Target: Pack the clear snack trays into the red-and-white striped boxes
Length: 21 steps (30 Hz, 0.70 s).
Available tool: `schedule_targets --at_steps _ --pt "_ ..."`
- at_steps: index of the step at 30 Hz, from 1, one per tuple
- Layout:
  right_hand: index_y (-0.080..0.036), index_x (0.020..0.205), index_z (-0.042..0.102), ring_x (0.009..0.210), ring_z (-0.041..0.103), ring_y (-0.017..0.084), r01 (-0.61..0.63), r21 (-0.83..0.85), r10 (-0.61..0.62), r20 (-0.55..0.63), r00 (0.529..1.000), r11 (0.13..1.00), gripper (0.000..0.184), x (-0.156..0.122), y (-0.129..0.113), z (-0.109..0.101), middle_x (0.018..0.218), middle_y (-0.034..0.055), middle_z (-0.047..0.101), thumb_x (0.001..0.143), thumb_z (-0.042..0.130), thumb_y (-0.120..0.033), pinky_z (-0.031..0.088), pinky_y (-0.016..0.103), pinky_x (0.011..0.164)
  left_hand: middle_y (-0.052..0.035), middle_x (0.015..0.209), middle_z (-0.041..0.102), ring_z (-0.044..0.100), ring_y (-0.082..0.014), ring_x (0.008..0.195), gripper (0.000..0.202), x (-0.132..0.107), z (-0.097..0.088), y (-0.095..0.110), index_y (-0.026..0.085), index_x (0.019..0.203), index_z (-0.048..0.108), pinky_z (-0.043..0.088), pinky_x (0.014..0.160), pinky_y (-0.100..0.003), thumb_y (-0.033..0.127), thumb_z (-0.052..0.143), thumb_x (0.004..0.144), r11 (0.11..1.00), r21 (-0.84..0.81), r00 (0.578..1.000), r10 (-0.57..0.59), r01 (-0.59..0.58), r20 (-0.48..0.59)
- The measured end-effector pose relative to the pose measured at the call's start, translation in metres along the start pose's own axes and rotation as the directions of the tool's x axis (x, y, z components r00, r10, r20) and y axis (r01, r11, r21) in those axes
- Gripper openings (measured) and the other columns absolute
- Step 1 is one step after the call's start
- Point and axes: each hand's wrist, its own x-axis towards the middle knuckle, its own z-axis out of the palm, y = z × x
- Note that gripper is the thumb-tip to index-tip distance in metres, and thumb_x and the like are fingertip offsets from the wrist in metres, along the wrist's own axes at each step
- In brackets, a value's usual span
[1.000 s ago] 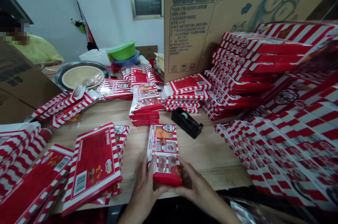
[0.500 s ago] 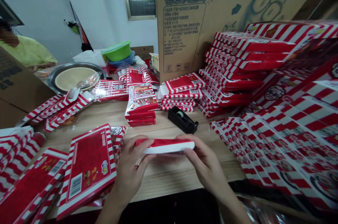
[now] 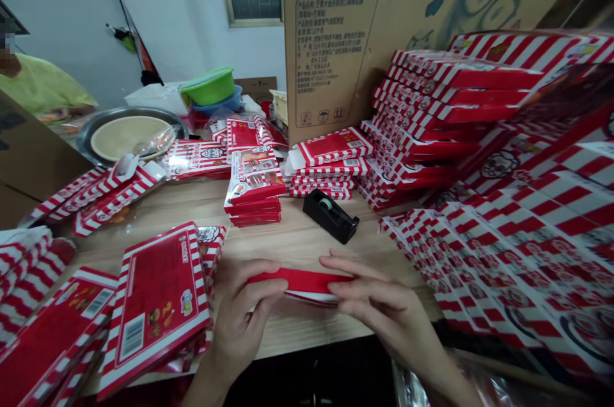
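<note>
Red now covers the near end of the hand-held box [image 3: 311, 281], where a white edge showed a moment ago.
The box is on the near side of the tape dispenser [image 3: 330, 216], and its near end now looks closed, though whether it is fastened cannot be told. The left hand [image 3: 240, 317] has its fingers curled close around the box's left end; the right hand [image 3: 396, 308] holds the right end by its fingertips, the upper fingers loosely spread. The short box stack [image 3: 255, 186] stands left of the dispenser.
</note>
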Motion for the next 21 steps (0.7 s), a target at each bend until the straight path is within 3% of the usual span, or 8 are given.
schedule_targets --at_steps 4,7,10,12,13,14,16,21 --pt "-0.032 0.11 0.068 0.114 0.061 0.02 0.154 -0.144 -0.146 0.064 0.987 0.978 0.031 -0.009 0.003 0.004 0.122 0.0052 0.065 0.081 0.068 -0.019 0.048 0.038 0.099 -0.0034 0.109 0.061 0.06 -0.0129 0.102 0.018 -0.002 -0.004 -0.002 0.023 0.098 0.062 0.051 0.087 -0.024 0.009 0.055 0.088 1.0 -0.003 0.997 0.006 -0.006 0.074" --pt "-0.031 0.11 0.068 0.113 0.061 0.019 0.149 -0.182 -0.149 0.015 0.989 0.972 0.032 -0.013 0.0 0.009 0.118 0.0052 0.067 0.084 0.063 -0.012 0.048 0.036 0.099 -0.0038 0.111 0.059 0.059 -0.0142 0.104 0.014 -0.002 -0.003 -0.002 0.023 0.097 0.061 0.051 0.087 -0.026 0.013 0.058 0.087 1.0 0.005 0.997 -0.012 0.011 0.071" --pt "-0.028 0.094 0.073 0.107 0.064 0.021 0.03 -0.011 -0.029 0.075 0.997 0.999 0.013 -0.01 0.006 0.002 0.115 0.0062 0.068 0.086 0.064 -0.028 0.051 0.036 0.094 -0.0032 0.106 0.06 0.061 -0.0153 0.098 0.011 -0.003 0.001 0.001 0.023 0.093 0.061 0.052 0.083 -0.028 0.015 0.059 0.086 0.999 0.016 0.999 -0.04 0.04 0.024" --pt "-0.026 0.086 0.074 0.104 0.065 0.023 -0.108 0.068 0.105 0.049 0.993 0.992 0.025 -0.001 0.024 -0.014 0.113 0.0066 0.069 0.085 0.06 -0.047 0.052 0.037 0.091 -0.0025 0.102 0.06 0.061 -0.0142 0.095 0.01 -0.004 0.003 0.004 0.023 0.091 0.061 0.052 0.082 -0.027 0.015 0.059 0.087 0.998 0.038 0.999 -0.05 0.05 -0.014" --pt "-0.024 0.085 0.073 0.103 0.065 0.024 -0.165 0.058 0.167 -0.031 0.985 0.985 0.033 0.007 0.037 -0.024 0.111 0.0069 0.07 0.085 0.056 -0.053 0.051 0.038 0.091 -0.0023 0.102 0.059 0.061 -0.0136 0.095 0.01 -0.005 0.004 0.005 0.023 0.091 0.061 0.052 0.082 -0.026 0.014 0.058 0.087 0.998 0.047 0.998 -0.048 0.049 -0.029" --pt "-0.024 0.086 0.072 0.105 0.063 0.023 -0.271 -0.036 0.255 -0.239 0.937 0.962 0.034 0.016 0.054 -0.035 0.107 0.0061 0.071 0.084 0.055 -0.054 0.048 0.038 0.094 -0.0021 0.102 0.059 0.061 -0.0132 0.094 0.01 -0.006 0.005 0.007 0.023 0.091 0.061 0.052 0.081 -0.025 0.014 0.058 0.087 0.998 0.052 0.998 -0.043 0.045 -0.038" --pt "-0.019 0.089 0.069 0.105 0.06 0.024 -0.385 -0.082 0.327 -0.385 0.863 0.919 0.031 0.035 0.089 -0.054 0.104 0.0082 0.069 0.086 0.056 -0.047 0.046 0.04 0.094 -0.0018 0.101 0.059 0.06 -0.0126 0.093 0.011 -0.007 0.006 0.01 0.023 0.09 0.061 0.052 0.08 -0.024 0.013 0.057 0.087 0.998 0.054 0.998 -0.032 0.034 -0.046" --pt "-0.012 0.076 0.061 0.056 0.058 0.009 -0.619 -0.055 0.601 -0.186 0.777 0.784 0.02 0.066 0.149 -0.074 0.067 -0.003 0.061 0.088 0.061 -0.028 0.051 0.025 0.057 -0.0014 0.1 0.058 0.06 -0.0115 0.093 0.009 -0.006 0.009 0.013 0.021 0.089 0.06 0.051 0.079 -0.021 0.014 0.056 0.088 0.997 0.078 0.997 -0.017 0.023 -0.07"
